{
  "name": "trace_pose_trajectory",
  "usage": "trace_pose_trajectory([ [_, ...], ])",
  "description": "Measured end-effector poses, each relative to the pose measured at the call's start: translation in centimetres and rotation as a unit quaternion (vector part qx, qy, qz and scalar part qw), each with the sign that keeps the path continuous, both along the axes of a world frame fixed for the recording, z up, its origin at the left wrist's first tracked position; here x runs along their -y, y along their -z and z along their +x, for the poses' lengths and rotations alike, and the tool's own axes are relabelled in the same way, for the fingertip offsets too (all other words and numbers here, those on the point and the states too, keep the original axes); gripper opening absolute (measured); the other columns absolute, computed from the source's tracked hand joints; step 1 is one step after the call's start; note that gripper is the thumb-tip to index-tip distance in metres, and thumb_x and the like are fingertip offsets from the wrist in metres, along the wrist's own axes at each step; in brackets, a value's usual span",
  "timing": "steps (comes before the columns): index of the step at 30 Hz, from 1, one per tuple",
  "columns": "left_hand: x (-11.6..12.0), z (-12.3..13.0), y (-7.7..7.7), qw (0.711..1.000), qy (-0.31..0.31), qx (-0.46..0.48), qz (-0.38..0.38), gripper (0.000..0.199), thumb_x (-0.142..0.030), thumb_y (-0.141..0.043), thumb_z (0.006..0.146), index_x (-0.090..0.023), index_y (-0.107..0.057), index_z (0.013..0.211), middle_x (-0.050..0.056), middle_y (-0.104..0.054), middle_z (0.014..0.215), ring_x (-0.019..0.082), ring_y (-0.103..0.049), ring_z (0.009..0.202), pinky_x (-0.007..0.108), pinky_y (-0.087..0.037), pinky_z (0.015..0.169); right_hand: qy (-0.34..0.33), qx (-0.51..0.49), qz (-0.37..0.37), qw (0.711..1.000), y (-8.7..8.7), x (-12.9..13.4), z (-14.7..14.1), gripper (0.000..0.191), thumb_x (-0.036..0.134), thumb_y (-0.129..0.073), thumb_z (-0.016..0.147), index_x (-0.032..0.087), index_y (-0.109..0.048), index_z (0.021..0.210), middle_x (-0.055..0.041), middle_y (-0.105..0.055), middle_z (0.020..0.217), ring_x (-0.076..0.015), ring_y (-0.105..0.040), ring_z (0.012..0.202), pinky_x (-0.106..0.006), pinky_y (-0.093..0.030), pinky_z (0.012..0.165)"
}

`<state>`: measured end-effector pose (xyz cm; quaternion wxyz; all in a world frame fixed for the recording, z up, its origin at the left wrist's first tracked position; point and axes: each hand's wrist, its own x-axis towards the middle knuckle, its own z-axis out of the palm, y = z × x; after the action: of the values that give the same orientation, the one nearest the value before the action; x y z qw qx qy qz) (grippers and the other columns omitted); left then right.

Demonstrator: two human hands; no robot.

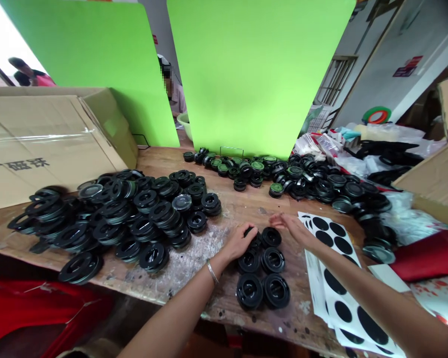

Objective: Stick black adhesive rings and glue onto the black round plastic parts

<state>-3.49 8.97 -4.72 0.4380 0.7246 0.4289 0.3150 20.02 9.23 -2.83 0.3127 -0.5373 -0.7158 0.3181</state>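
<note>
Black round ring-shaped parts stand in two short columns on the wooden table in front of me. My left hand, with a silver bracelet at the wrist, curls its fingers round a black round part at the far end of the left column; the hand hides some of it. Just beyond the right column, my right hand hovers with its fingers stretched to the left, near another black round part, and nothing shows in it. White sticker sheets with black circles lie under my right forearm.
Stacked black rings cover the left of the table, before a cardboard box. More round parts, some green-topped, line the back below green panels. Plastic bags and a red item crowd the right. People sit beyond the panels.
</note>
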Motion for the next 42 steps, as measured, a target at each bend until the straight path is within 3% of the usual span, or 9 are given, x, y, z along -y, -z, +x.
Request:
trace_pose_trajectory([
  [7,0.3,0.3,-0.4,0.999,-0.036,-0.030,-0.008,0.041,-0.049,-0.036,0.095,-0.024,-0.068,0.092,0.002,-0.069,0.090,0.020,-0.060,0.090,0.029,-0.045,0.084,0.068,0.206,0.099,0.971,-1.2,-10.2,1.1,0.062,0.009,-0.054,0.076,0.015,-0.047,0.137,-0.0139,-0.034,0.151,-0.0342,-0.016,0.142,-0.054,-0.019,0.112],
  [11,0.5,0.5,-0.4,0.998,-0.055,-0.034,-0.015,0.040,-0.049,-0.038,0.094,-0.023,-0.067,0.087,0.003,-0.069,0.088,0.021,-0.060,0.093,0.031,-0.044,0.088,0.057,0.273,0.086,0.956,-1.3,-12.0,1.0,0.055,0.004,-0.055,0.074,0.019,-0.056,0.127,-0.0154,-0.048,0.138,-0.0366,-0.031,0.133,-0.054,-0.027,0.106],
  [17,0.0,0.8,0.5,0.996,-0.072,0.029,-0.038,0.034,-0.046,-0.040,0.095,-0.023,-0.057,0.113,0.007,-0.065,0.111,0.021,-0.058,0.106,0.036,-0.043,0.097,0.038,0.253,0.079,0.963,-1.3,-9.2,-1.1,0.041,0.012,-0.066,0.068,0.017,-0.063,0.108,-0.0194,-0.053,0.119,-0.0376,-0.046,0.114,-0.048,-0.038,0.094],
  [22,-0.8,0.1,-0.1,0.983,-0.054,0.161,-0.073,0.085,-0.046,-0.065,0.081,-0.018,-0.019,0.145,0.018,-0.046,0.140,0.023,-0.054,0.119,0.037,-0.045,0.099,-0.058,0.124,0.089,0.987,-2.2,-4.6,-5.9,0.050,0.017,-0.062,0.071,0.018,-0.052,0.120,-0.0062,-0.062,0.106,-0.0241,-0.060,0.097,-0.036,-0.049,0.084],
  [27,-0.2,-2.5,-2.6,0.981,-0.062,0.185,-0.006,0.066,-0.037,-0.075,0.071,-0.019,-0.048,0.129,0.009,-0.057,0.129,0.025,-0.051,0.123,0.038,-0.037,0.107,-0.181,0.039,0.116,0.976,-3.8,-0.9,-8.8,0.063,0.021,-0.071,0.068,0.024,-0.048,0.127,-0.0047,-0.058,0.127,-0.0221,-0.057,0.110,-0.035,-0.047,0.091],
  [30,0.9,-4.6,-3.8,0.985,-0.140,0.094,0.025,0.052,-0.035,-0.072,0.073,-0.021,-0.055,0.120,0.006,-0.062,0.120,0.024,-0.057,0.113,0.038,-0.040,0.103,-0.143,0.154,0.136,0.968,-4.5,-1.4,-6.6,0.068,0.027,-0.074,0.069,0.027,-0.047,0.132,-0.0047,-0.052,0.135,-0.0221,-0.052,0.120,-0.036,-0.044,0.098],
  [33,2.3,-6.2,-4.3,0.983,-0.177,-0.025,0.033,0.057,-0.035,-0.074,0.070,-0.024,-0.054,0.122,0.004,-0.064,0.116,0.025,-0.060,0.107,0.040,-0.042,0.100,0.003,0.280,0.138,0.950,-4.4,-4.0,-1.6,0.053,0.025,-0.068,0.076,0.021,-0.053,0.128,-0.0126,-0.047,0.140,-0.0283,-0.043,0.129,-0.044,-0.036,0.105],
  [38,4.9,-6.5,-2.8,0.994,-0.112,-0.017,-0.010,0.066,-0.029,-0.072,0.071,-0.022,-0.048,0.133,0.010,-0.059,0.129,0.029,-0.055,0.119,0.044,-0.040,0.105,0.225,0.350,0.101,0.903,-3.9,-8.0,8.6,0.060,0.010,-0.061,0.075,0.009,-0.046,0.134,-0.0264,-0.025,0.149,-0.0445,-0.014,0.138,-0.061,-0.024,0.103],
  [42,6.6,-6.2,-1.7,0.998,-0.054,0.033,-0.003,0.076,-0.018,-0.066,0.073,-0.023,-0.037,0.143,0.010,-0.044,0.146,0.028,-0.040,0.135,0.045,-0.029,0.114,0.292,0.373,0.057,0.879,-3.3,-8.8,13.5,0.058,0.011,-0.058,0.079,0.011,-0.043,0.135,-0.0274,-0.031,0.144,-0.0410,-0.015,0.137,-0.054,-0.028,0.096],
])
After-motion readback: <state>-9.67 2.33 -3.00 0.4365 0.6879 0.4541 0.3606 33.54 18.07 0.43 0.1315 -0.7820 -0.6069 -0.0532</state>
